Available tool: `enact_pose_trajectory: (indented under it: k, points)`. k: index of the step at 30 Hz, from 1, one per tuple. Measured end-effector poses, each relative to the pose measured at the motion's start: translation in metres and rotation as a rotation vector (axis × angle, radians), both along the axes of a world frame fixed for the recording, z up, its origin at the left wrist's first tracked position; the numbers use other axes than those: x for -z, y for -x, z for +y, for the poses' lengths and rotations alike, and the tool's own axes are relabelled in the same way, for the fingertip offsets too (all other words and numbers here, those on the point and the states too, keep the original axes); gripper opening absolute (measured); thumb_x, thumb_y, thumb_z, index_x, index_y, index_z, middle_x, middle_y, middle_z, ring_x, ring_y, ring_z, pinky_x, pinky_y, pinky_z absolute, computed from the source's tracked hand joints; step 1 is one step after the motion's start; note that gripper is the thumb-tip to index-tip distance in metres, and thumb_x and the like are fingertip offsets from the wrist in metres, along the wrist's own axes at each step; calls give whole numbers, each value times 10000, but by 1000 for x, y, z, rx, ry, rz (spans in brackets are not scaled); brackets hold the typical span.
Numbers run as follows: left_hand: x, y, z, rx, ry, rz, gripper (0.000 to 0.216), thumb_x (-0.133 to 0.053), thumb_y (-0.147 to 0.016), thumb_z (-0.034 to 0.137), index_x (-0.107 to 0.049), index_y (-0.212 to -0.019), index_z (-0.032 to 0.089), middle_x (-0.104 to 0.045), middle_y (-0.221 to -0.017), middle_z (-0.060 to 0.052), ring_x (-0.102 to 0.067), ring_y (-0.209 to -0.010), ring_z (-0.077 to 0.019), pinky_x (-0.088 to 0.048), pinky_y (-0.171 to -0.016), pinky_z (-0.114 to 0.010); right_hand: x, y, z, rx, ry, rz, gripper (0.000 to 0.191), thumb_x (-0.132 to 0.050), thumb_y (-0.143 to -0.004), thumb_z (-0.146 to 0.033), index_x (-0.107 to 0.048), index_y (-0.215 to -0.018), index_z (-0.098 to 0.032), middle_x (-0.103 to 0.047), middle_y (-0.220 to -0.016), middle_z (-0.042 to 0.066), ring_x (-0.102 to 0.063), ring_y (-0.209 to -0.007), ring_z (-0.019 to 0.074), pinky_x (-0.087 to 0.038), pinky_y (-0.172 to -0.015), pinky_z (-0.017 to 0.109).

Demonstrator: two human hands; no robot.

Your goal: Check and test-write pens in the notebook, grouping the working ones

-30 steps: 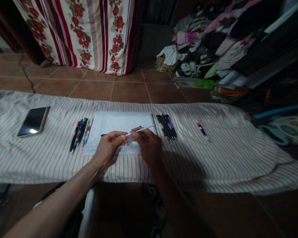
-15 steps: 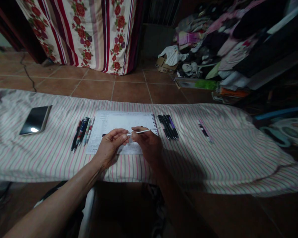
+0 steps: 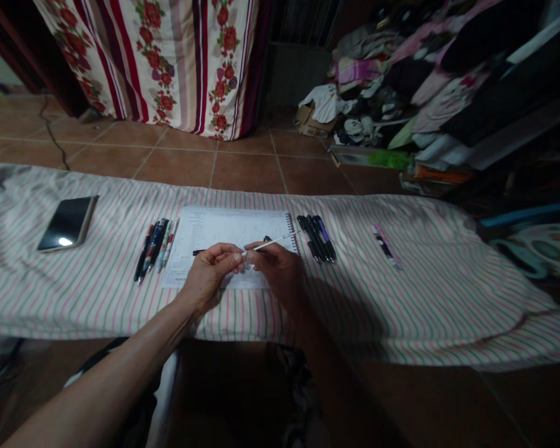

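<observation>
Both my hands meet over an open spiral notebook (image 3: 242,221). My right hand (image 3: 280,267) is closed, pinching a thin white pen refill (image 3: 273,240) that slants up to the right, its far tip near the black pens. My left hand (image 3: 212,267) is closed too, thumb and finger together at the refill's near end. A black pen piece (image 3: 196,252) sticks out from behind my left hand, mostly hidden. Another small dark piece (image 3: 267,238) shows just behind my right fingers; I cannot tell what it is.
Left of the notebook lie several patterned pens (image 3: 155,249), and farther left a phone (image 3: 68,224). On its right are several black pens (image 3: 315,239) and a pink-and-black pen (image 3: 386,246). A striped cloth (image 3: 429,298) covers the table. Clothes (image 3: 364,71) are heaped beyond.
The refill's far end has tilted upward, away from me. My fingers have shifted slightly around its near end; the pens and notebook lie as before.
</observation>
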State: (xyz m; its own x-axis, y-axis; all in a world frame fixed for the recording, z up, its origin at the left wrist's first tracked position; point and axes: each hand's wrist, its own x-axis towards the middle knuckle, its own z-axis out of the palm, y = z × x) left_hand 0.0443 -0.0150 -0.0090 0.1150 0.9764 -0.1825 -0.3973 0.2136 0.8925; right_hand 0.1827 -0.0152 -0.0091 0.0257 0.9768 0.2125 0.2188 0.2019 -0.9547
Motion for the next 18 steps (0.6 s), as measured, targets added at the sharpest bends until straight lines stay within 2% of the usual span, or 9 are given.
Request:
enact_pose_trajectory:
  k: [5, 8, 14, 18]
  points:
    - [0, -1, 0, -20, 3, -32, 217, -772, -571, 219, -621, -708, 145, -605, -562, 17, -529, -534, -79, -417, -564, -205, -2, 0, 0, -42, -66, -100, 116, -591, -752, -245, -699, -777, -210, -682, -791, 22, -625, -690, 134, -499, -616, 235]
    - [1, -1, 1, -9, -11, -30, 208, -766, -580, 207, -599, -691, 150, -605, -556, 19, -533, -535, -80, -413, -562, -202, -1, -1, 0, -21, -38, -115, 125, -593, -750, -254, -705, -778, -208, -685, -761, 20, -616, -629, 125, -486, -577, 227]
    - [4, 0, 3, 15, -35, 11, 170, -755, -601, 210, -620, -682, 145, -614, -582, 8, -537, -554, -81, -417, -583, -207, 4, -1, 2, -30, 82, 41, 176, -614, -722, -307, -718, -792, -184, -635, -568, -8, -556, -484, 94, -451, -471, 193]
    - [4, 1, 4, 21, -29, 15, 159, -755, -598, 209, -633, -675, 143, -614, -577, 3, -537, -547, -85, -413, -577, -214, 6, 1, 3, -28, 117, 105, 195, -630, -698, -327, -724, -783, -178, -618, -541, -8, -532, -471, 88, -444, -456, 192]
